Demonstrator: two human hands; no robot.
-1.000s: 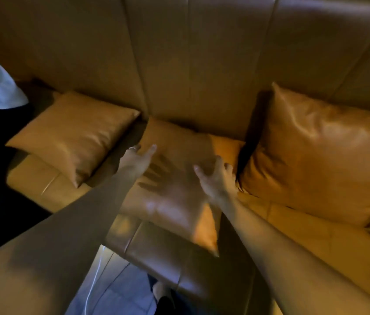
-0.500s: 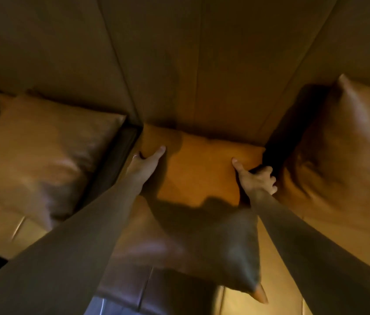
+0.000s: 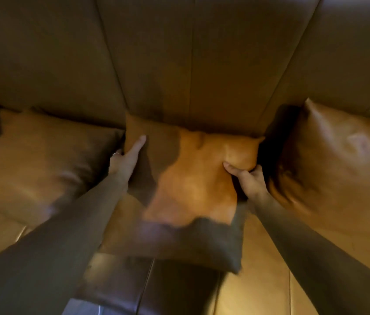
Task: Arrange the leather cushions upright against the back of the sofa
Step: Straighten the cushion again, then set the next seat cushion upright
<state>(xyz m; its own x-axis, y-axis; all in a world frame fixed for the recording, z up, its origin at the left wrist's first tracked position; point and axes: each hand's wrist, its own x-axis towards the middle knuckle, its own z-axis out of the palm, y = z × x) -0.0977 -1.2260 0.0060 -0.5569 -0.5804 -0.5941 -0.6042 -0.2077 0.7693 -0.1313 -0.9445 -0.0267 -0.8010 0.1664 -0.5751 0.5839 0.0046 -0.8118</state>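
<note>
cushions (image 3: 193, 185) – tan-orange leather, plain | sofa back (image 3: 191, 64) – brown, plain

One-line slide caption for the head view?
Both hands, left hand and right hand, grip the middle cushion against the sofa back, between two other cushions.

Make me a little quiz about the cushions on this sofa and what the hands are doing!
1. How many leather cushions show on the sofa?
2. True or false: both hands are on the middle cushion.
3. Which hand pinches a fold of the leather between thumb and fingers: A) left hand, B) right hand?

Key:
1. Three: the left cushion, the middle one and the right cushion.
2. True: one hand takes each side edge, near the top corners.
3. B. The left hand lies along the edge with a finger stretched out.
</note>
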